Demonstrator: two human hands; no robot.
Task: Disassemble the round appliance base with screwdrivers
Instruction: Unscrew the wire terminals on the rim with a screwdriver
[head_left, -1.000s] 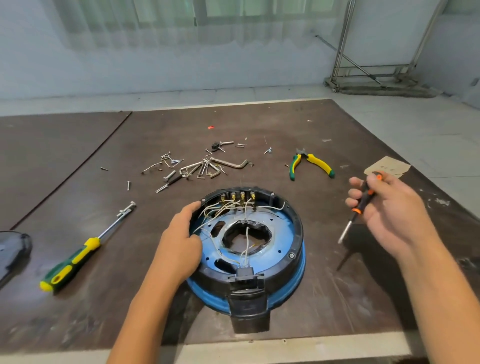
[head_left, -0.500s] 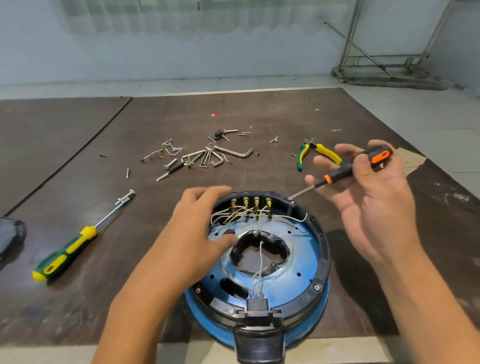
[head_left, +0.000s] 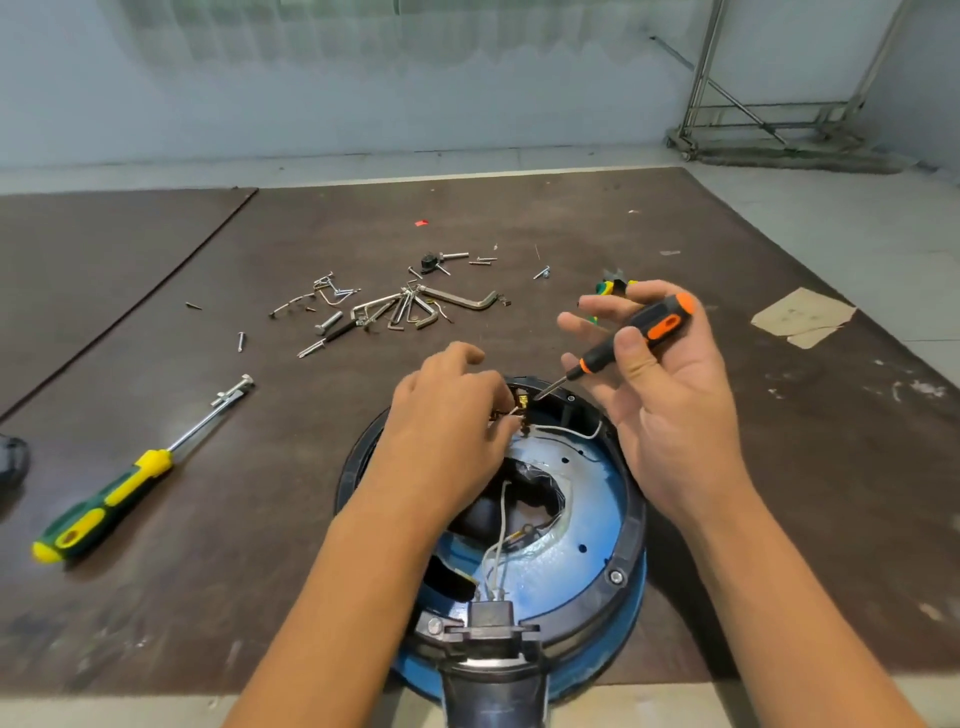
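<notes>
- Steadying the work, head view: my left hand lies over the far-left part of the round appliance base. Its fingers are bent down onto the white wires at the terminal row, probably to part them from the screw heads. My own knuckles hide whether a wire is actually pinched.
- My right hand holds the orange-black screwdriver. The thumb presses the handle against the curled lower fingers, while the index and middle fingers stay extended. The shaft slants down and leftward, and its tip meets the terminal row just beside my left fingertips. I judge that this light grip suits fine aiming rather than heavy torque.
- The base rests on the table directly beneath both hands, open side up, with its blue plate and black ring exposed. One ring screw sits below my right wrist, not yet removed.
- The green-yellow screwdriver lies well to the left of my left hand.
- Loose screws and hex keys lie beyond my left hand, parked clear of the work.
- Pliers lie just beyond my right fingertips.
</notes>
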